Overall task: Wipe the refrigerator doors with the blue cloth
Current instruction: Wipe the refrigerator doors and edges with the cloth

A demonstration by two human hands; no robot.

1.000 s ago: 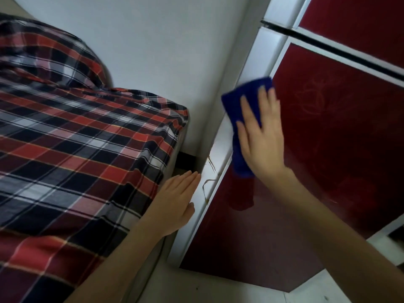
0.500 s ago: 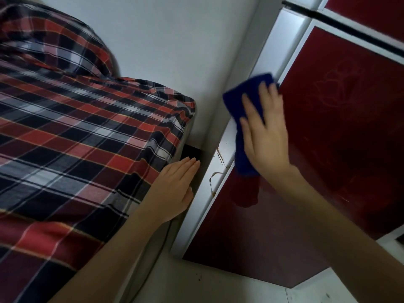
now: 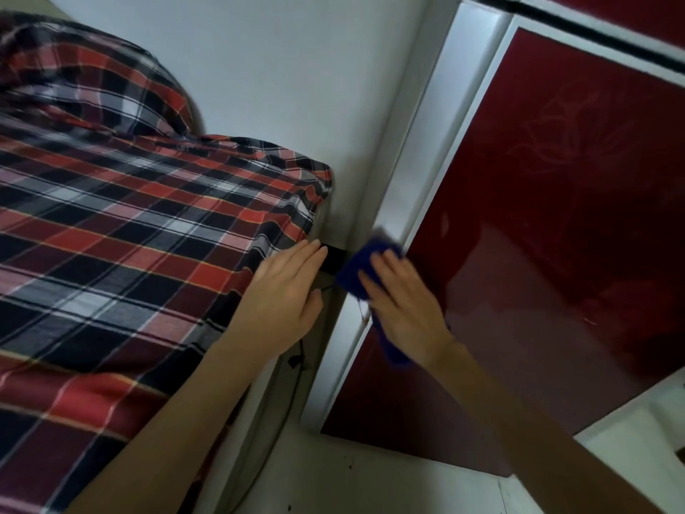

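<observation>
The refrigerator's lower door point(image 3: 556, 235) is glossy dark red with a silver-white frame point(image 3: 419, 172) along its left edge. My right hand point(image 3: 404, 306) lies flat with straight fingers on the blue cloth point(image 3: 357, 270), pressing it against the frame's lower part. One end of the cloth shows below my wrist. My left hand point(image 3: 285, 294) rests open and flat on the edge of the appliance under the plaid cover, just left of the cloth. A thin slice of the upper door point(image 3: 630, 9) shows at the top right.
A red, black and white plaid cover point(image 3: 129, 235) drapes a bulky appliance on the left. A narrow gap with a dark cable point(image 3: 296, 359) runs between it and the refrigerator. A white wall point(image 3: 296, 87) stands behind, and pale floor point(image 3: 370, 484) lies below.
My right hand has slid the blue cloth down the door's silver frame, from the upper part to level with my left hand. My left hand has stayed on the covered appliance's edge.
</observation>
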